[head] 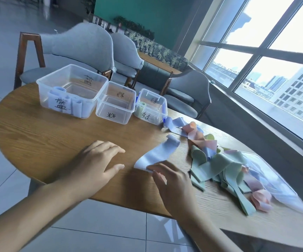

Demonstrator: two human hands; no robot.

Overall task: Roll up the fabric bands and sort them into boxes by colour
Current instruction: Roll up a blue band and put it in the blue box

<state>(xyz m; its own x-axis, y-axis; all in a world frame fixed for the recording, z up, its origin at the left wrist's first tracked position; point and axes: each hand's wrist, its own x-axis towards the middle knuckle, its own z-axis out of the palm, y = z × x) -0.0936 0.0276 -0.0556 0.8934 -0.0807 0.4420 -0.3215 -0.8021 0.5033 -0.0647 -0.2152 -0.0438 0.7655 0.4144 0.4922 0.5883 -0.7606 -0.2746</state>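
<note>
Pinching near end of blue band (158, 153) in right grip (170, 180); its length runs away from me. Left grip (99, 160) open, flat on table (56, 128) just beside.

Boxes (115, 102) bear handwritten Chinese labels

Three boxes stand in a row on the far left of the surface (56, 135): the large box (70, 90) leftmost, the middle box (115, 102) touching its right side, the small box (151, 106) just right of that. Rolled bands (66, 102) lie in the large box; one roll (142, 104) lies in the small box. A loose heap of bands (218, 164) spreads over the right side. Near the front edge, a single band (158, 153) lies flat between the left hand (94, 164) and the heap, its near end under the right hand (172, 180). Chairs (85, 48) stand behind the surface.
</note>
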